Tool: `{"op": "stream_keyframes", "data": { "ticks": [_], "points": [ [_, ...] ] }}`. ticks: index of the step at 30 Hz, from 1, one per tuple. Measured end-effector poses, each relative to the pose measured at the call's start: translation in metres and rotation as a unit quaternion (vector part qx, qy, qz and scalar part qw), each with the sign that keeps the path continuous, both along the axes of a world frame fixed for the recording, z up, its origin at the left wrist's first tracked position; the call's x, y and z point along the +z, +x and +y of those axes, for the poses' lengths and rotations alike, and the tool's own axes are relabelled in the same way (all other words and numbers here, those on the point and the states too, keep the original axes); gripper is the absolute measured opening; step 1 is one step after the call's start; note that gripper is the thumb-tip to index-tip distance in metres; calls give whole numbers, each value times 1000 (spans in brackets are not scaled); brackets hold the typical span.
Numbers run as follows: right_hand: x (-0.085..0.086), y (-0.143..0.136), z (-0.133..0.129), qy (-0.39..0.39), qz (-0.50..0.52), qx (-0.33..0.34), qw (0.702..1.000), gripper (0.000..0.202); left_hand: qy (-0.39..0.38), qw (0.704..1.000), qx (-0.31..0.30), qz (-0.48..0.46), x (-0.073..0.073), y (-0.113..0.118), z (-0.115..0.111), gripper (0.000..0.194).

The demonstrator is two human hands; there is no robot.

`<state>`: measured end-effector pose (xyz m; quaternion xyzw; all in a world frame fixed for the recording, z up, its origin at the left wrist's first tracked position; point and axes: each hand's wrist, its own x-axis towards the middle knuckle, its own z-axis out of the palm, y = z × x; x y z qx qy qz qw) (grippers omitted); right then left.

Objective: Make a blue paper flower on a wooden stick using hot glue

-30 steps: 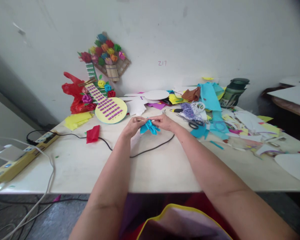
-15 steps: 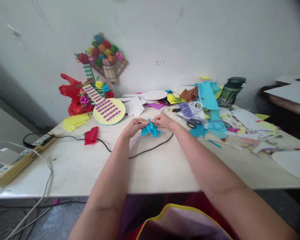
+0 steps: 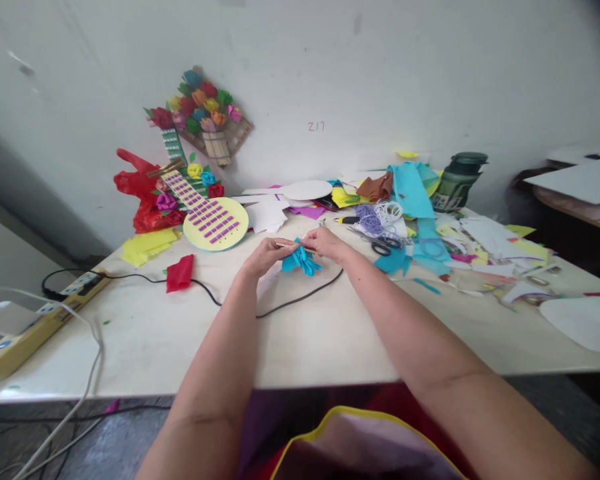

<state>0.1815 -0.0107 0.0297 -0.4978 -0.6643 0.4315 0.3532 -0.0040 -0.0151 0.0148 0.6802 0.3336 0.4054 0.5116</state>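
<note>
Over the middle of the table, my left hand [image 3: 270,255] and my right hand [image 3: 325,243] pinch a thin wooden stick [image 3: 286,245] from both sides. Blue crepe paper [image 3: 303,261] is gathered around the stick between my fingers, its loose folds hanging down toward the tabletop. Both hands are closed, and some fingertips are hidden behind the paper. A black cord [image 3: 300,303] curves across the table just below my hands. To the left lies a small piece of red crepe paper [image 3: 180,274].
A yellow paper guitar [image 3: 216,224] leans at the back left, near yellow crepe paper [image 3: 149,246]. Scissors [image 3: 386,247], purple yarn [image 3: 370,220] and paper scraps [image 3: 495,247] spread to the right. A green bottle [image 3: 460,181] stands behind. A power strip [image 3: 45,320] lies at the left edge.
The view has shifted slightly, so the background sits a little further left. My hands keep the same grip on the stick and blue paper, with barely any movement.
</note>
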Motion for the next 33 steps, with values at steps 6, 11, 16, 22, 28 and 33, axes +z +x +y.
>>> {"op": "stream_keyframes", "data": {
  "ticks": [6, 11, 16, 22, 28, 33],
  "points": [
    [0, 1, 0, -29, 29, 14, 999, 26, 5, 1000, 9, 6, -2, -2, 3, 36],
    [0, 4, 0, -60, 54, 66, 995, 33, 7, 1000, 1, 9, -2, -1, 2, 35],
    [-3, 0, 2, -38, 60, 44, 997, 36, 5, 1000, -10, 28, -3, 0, 3, 36],
    [-9, -6, 5, -9, 44, 7, 999, 30, -13, 1000, -4, 11, -5, -3, 5, 38],
    [-9, -8, 4, 31, 23, 4, 999, 29, -21, 1000, 9, -9, -7, -5, 5, 35],
    [-10, -10, 5, 29, 23, -1, 999, 30, -18, 1000, 12, -12, -8, -6, 6, 35]
  ]
}}
